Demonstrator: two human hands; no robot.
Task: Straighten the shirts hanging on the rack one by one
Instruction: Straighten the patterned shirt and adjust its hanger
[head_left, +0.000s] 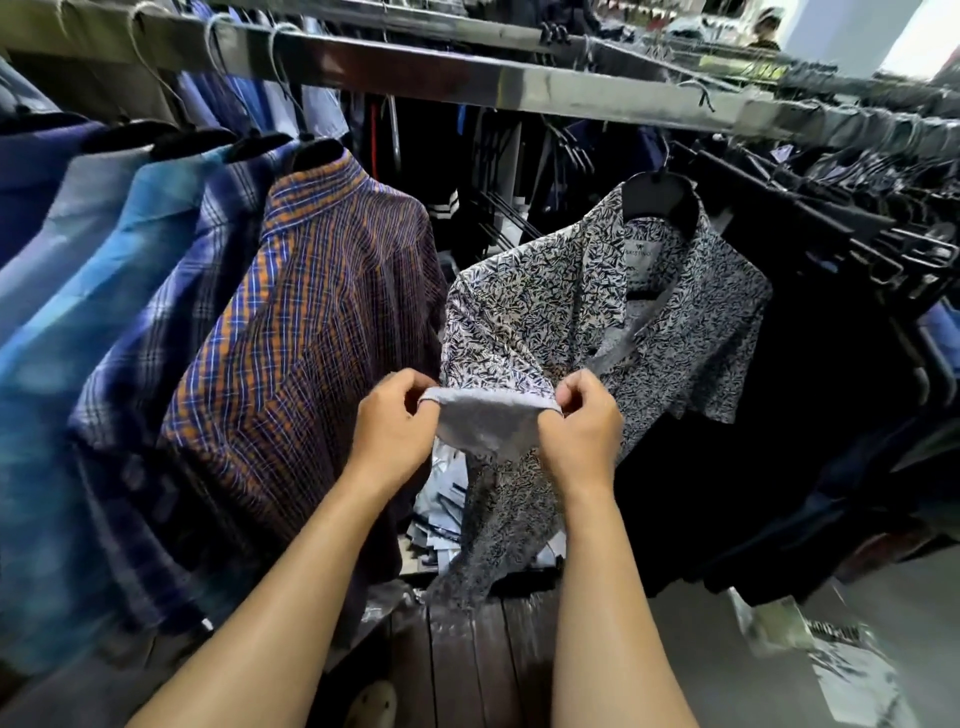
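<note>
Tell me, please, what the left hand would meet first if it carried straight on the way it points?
The left hand points up and away, so it would probably meet the printed shirt whose sleeve it pinches; depth is unclear, and the plaid shirt hangs close beside.

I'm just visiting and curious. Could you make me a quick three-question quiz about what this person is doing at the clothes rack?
1. True or false: both hands grip the same shirt.
2. Which part of the leaf-print shirt is being held? A) the collar B) a sleeve cuff, turned to show its pale inside C) the bottom hem
3. What pattern has the shirt hanging directly to the left of it?

Key
1. True: the left hand and the right hand pinch the two ends of one cuff.
2. B.
3. Orange and blue checks, on the plaid shirt; both shirts hang on black hangers from the metal rail.
</note>
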